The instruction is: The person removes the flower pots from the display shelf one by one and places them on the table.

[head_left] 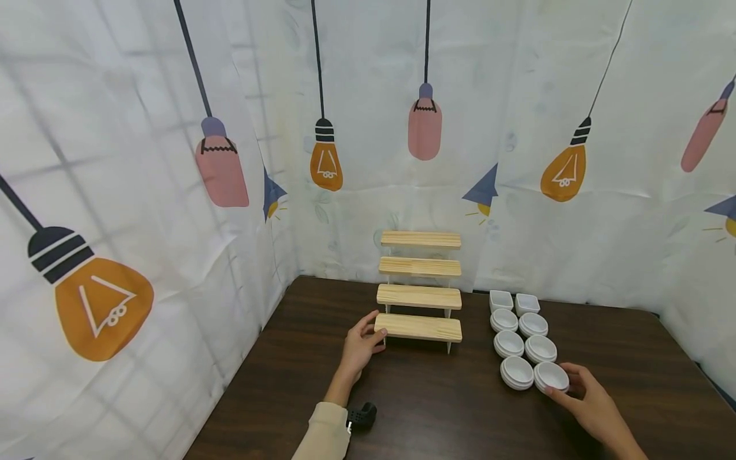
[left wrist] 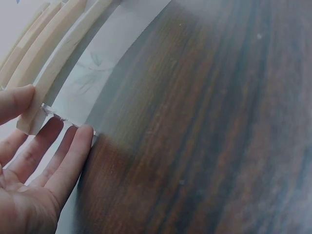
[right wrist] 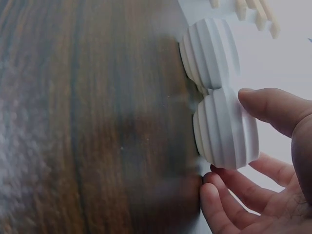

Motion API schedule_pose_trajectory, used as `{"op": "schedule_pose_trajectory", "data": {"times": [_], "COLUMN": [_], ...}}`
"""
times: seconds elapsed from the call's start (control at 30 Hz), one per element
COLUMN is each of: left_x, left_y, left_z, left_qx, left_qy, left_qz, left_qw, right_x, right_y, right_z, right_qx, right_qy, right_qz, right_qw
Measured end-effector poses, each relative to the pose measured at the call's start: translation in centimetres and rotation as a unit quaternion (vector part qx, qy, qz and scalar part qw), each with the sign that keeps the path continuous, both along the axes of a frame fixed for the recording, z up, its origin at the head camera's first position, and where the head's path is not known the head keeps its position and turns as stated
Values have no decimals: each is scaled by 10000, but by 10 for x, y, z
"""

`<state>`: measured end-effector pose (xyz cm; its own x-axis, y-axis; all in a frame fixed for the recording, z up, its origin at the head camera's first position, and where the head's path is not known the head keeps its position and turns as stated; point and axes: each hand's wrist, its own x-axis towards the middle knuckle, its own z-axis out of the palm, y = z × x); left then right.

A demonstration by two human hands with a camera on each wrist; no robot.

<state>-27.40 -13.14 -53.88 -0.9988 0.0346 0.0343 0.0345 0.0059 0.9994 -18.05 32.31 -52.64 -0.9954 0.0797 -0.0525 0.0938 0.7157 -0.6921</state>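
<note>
A stepped display stand (head_left: pixel 420 327) with pale wooden shelves on clear supports stands at the table's back. My left hand (head_left: pixel 358 345) holds the left end of its lowest shelf; in the left wrist view the thumb (left wrist: pixel 17 101) lies on the wood and the fingers reach under it by the clear support. At the right, my right hand (head_left: pixel 589 402) grips the nearest right-hand stack of round white bowls (head_left: pixel 551 375). Its thumb (right wrist: pixel 273 109) touches the stack's side near the rim, with fingers around the opposite side. Another bowl stack (right wrist: pixel 209 53) touches this one.
More stacked round white bowls (head_left: pixel 508 344) run back in two columns, ending in square white dishes (head_left: pixel 501 300). The dark wood table (head_left: pixel 437 409) meets a patterned white curtain (head_left: pixel 356 217) behind and at the sides. A black band (head_left: pixel 362 415) sits at my left wrist.
</note>
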Motion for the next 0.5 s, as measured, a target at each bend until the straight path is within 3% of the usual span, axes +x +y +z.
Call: {"op": "schedule_pose_trajectory", "data": {"times": [0.33,0.43,0.5], "left_x": [1,4,7], "left_y": [-1,-1,-1], "left_z": [0,2,4], "left_qx": [-144,-565,-1091], "left_qy": [-16,224,501], "left_qz": [269,512,742], "left_qw": [9995,9968,9900], "right_x": [3,6,7], "right_y": [-1,-3,-4], "right_z": [6,6,7], "right_qx": [-6,105,177], "right_qy": [-8,400,823], "right_qz": [3,-95,-169], "right_qw": [10000,9991,9963]}}
